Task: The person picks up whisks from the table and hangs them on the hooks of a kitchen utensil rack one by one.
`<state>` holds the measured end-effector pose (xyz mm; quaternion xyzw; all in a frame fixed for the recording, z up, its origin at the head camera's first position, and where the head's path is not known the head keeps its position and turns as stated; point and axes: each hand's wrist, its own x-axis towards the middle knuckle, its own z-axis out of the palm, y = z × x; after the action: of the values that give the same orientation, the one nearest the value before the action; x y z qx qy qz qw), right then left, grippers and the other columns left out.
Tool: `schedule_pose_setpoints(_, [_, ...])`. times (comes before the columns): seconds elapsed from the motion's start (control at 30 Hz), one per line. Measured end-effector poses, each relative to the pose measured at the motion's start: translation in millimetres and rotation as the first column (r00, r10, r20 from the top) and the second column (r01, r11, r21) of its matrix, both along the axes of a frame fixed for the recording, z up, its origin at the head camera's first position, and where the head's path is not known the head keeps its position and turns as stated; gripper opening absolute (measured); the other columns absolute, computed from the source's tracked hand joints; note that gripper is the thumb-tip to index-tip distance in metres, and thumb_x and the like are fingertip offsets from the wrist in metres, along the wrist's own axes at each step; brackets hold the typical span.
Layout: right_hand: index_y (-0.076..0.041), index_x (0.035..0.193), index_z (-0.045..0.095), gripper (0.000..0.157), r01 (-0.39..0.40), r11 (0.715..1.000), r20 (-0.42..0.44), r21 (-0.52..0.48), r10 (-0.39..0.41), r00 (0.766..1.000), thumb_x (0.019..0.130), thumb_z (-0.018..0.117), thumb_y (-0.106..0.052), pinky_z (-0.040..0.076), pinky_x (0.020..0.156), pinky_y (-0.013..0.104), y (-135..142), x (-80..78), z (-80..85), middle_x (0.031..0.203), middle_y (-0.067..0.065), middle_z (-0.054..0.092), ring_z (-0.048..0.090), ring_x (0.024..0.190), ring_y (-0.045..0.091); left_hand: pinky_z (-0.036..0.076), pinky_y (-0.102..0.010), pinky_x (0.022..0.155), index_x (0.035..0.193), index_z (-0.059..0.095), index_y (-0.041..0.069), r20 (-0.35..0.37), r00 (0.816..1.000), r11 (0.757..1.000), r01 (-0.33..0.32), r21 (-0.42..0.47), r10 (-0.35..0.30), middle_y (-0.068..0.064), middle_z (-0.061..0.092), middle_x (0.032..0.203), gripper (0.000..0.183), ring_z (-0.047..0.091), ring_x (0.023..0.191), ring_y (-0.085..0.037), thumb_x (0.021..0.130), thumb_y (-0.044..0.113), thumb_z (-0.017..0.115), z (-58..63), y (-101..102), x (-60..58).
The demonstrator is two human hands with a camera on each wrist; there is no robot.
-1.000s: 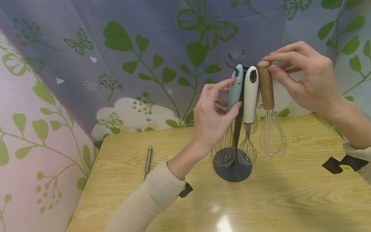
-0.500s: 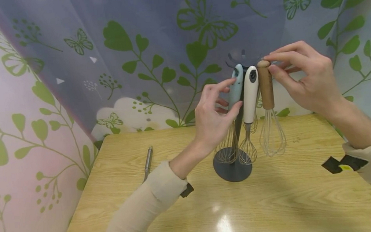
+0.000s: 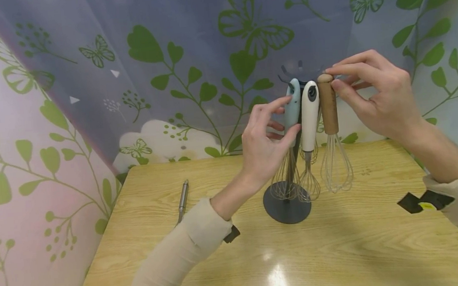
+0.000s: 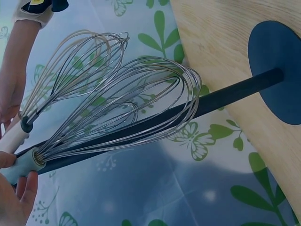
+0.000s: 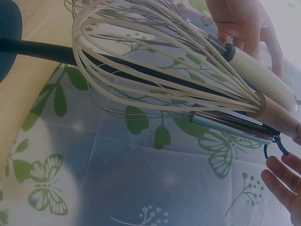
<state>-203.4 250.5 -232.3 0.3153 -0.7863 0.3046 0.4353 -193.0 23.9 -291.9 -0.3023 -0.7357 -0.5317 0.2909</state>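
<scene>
Whisks hang by their handles from a dark upright rack with a round base. My left hand pinches the light blue handle of one whisk, thumb low and fingers higher up. Beside that hangs a white-handled whisk, close against it. At the right, my right hand pinches the top of a wooden-handled whisk between thumb and fingertips. Its pale wire loops fill much of the right wrist view. Behind it there, a whisk with a shiny steel handle hangs near a hook.
On the wooden table, left of the rack, lies a slim metal-handled utensil, its lower end hidden by the left sleeve. Bare hooks stick up at the rack's top. A leaf-and-butterfly patterned curtain stands behind the table.
My left hand has shifted slightly right with the light blue whisk, whose wires swung right over the base. The white-handled whisk's lower end moved slightly right too. My right hand stays put.
</scene>
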Motion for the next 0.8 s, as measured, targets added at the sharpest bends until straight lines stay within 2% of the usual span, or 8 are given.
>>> schedule_pose_setpoints(0.13, [-0.001,0.113,0.08,0.018,0.001,1.0,-0.002,-0.004,-0.001,1.0,0.098,0.075,-0.009,0.045,0.084,-0.002,0.1,-0.1,0.3,0.119,-0.025,0.059,0.055,0.098,-0.02,0.06,-0.012,0.071,0.141,0.063,0.008,0.005,1.0,1.0,0.012,0.006,-0.012,-0.018,0.06,0.118,0.049,0.07,0.081,-0.025,0.094,0.008,0.079,-0.5,1.1,-0.4])
schedule_pose_setpoints(0.3, [-0.001,0.114,0.08,0.018,0.012,1.0,0.003,0.001,-0.012,1.0,0.097,0.075,-0.007,0.045,0.084,-0.002,0.3,0.3,0.2,0.116,-0.012,0.067,0.054,0.097,-0.021,0.06,-0.012,0.071,0.141,0.063,0.008,0.007,1.0,1.0,0.017,0.009,-0.017,-0.019,0.06,0.119,0.049,0.07,0.082,-0.025,0.094,0.007,0.078,-1.9,1.4,-1.2])
schedule_pose_setpoints(0.43, [-0.001,0.114,0.08,0.018,0.017,1.0,0.011,0.003,-0.017,1.0,0.096,0.075,-0.004,0.045,0.084,-0.003,0.1,0.6,0.1,0.116,-0.012,0.066,0.054,0.097,-0.021,0.06,-0.012,0.071,0.141,0.063,0.007,-0.002,1.0,1.0,0.018,0.018,-0.017,-0.019,0.061,0.118,0.049,0.071,0.082,-0.025,0.094,0.006,0.078,-2.9,1.4,-2.0])
schedule_pose_setpoints(0.57, [-0.001,0.114,0.08,0.019,0.018,1.0,0.012,0.003,-0.018,1.0,0.096,0.075,-0.003,0.045,0.084,-0.003,-0.1,0.6,0.2,0.115,-0.006,0.069,0.054,0.097,-0.021,0.06,-0.011,0.071,0.14,0.063,0.006,-0.013,1.0,1.0,0.017,0.024,-0.016,-0.019,0.061,0.118,0.049,0.071,0.082,-0.026,0.093,0.006,0.078,-3.9,0.3,-2.0])
schedule_pose_setpoints(0.67, [-0.001,0.113,0.08,0.019,0.017,1.0,0.011,-0.001,-0.017,1.0,0.095,0.076,-0.003,0.045,0.084,-0.002,-0.2,0.4,0.2,0.116,-0.009,0.068,0.054,0.097,-0.02,0.06,-0.012,0.071,0.14,0.062,0.005,-0.015,1.0,0.999,0.015,0.028,-0.015,-0.019,0.062,0.118,0.05,0.072,0.083,-0.027,0.093,0.005,0.079,-4.2,-1.1,-1.6])
schedule_pose_setpoints(0.7, [-0.001,0.113,0.08,0.019,0.016,1.0,0.012,-0.003,-0.016,1.0,0.095,0.076,-0.003,0.045,0.084,-0.002,-0.2,0.4,0.1,0.117,-0.014,0.066,0.055,0.097,-0.02,0.061,-0.013,0.071,0.14,0.061,0.005,-0.013,1.0,0.999,0.015,0.029,-0.015,-0.019,0.063,0.118,0.05,0.072,0.083,-0.027,0.093,0.006,0.078,-4.3,-1.6,-1.4])
schedule_pose_setpoints(0.73, [-0.001,0.113,0.08,0.019,0.015,1.0,0.013,-0.006,-0.015,1.0,0.095,0.076,-0.003,0.045,0.084,-0.002,-0.2,0.4,0.0,0.117,-0.018,0.063,0.055,0.097,-0.02,0.063,-0.016,0.07,0.14,0.061,0.004,-0.014,1.0,0.999,0.015,0.032,-0.015,-0.019,0.063,0.117,0.05,0.072,0.083,-0.027,0.093,0.005,0.079,-4.7,-2.1,-1.6])
schedule_pose_setpoints(0.8, [-0.001,0.113,0.08,0.018,0.016,1.0,0.012,-0.005,-0.016,1.0,0.096,0.076,-0.004,0.045,0.084,-0.002,0.0,0.4,-0.3,0.117,-0.018,0.063,0.054,0.096,-0.021,0.065,-0.022,0.07,0.139,0.061,0.003,-0.016,1.0,0.999,0.014,0.036,-0.013,-0.019,0.064,0.116,0.05,0.072,0.084,-0.027,0.093,0.005,0.079,-5.5,-3.1,-1.8])
